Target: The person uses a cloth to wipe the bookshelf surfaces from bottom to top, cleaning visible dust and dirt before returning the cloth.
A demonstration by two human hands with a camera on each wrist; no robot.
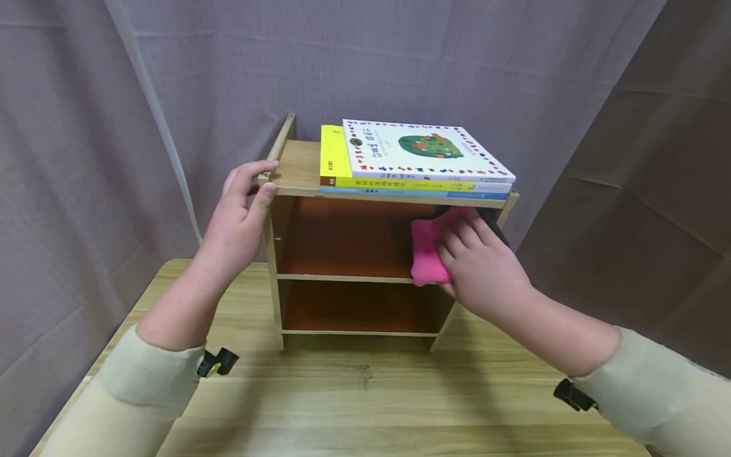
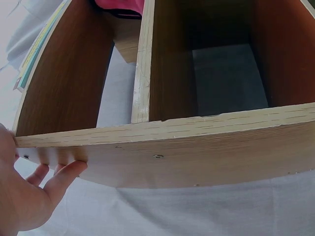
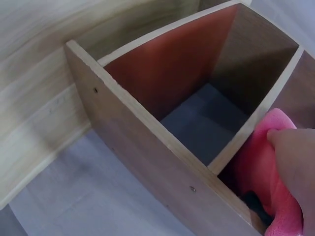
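Note:
A small wooden shelf unit (image 1: 358, 278) stands in front of me, with two open compartments under its top board. My left hand (image 1: 237, 206) grips the upper front corner of its left side panel; in the left wrist view, fingertips (image 2: 71, 172) press on the panel's outer face. My right hand (image 1: 488, 266) holds a bright pink cloth (image 1: 427, 251) with black edging at the right end of the upper compartment. From the right wrist, the cloth (image 3: 258, 164) lies bunched under the hand against the middle board (image 3: 261, 115). The hand hides part of the cloth.
Several books lie stacked on the top board, a white one (image 1: 400, 152) with a green picture uppermost and a yellow one (image 1: 334, 152) beneath. The unit stands on a wood-grain table (image 1: 320, 406). Grey curtains (image 1: 400, 57) hang behind and beside it.

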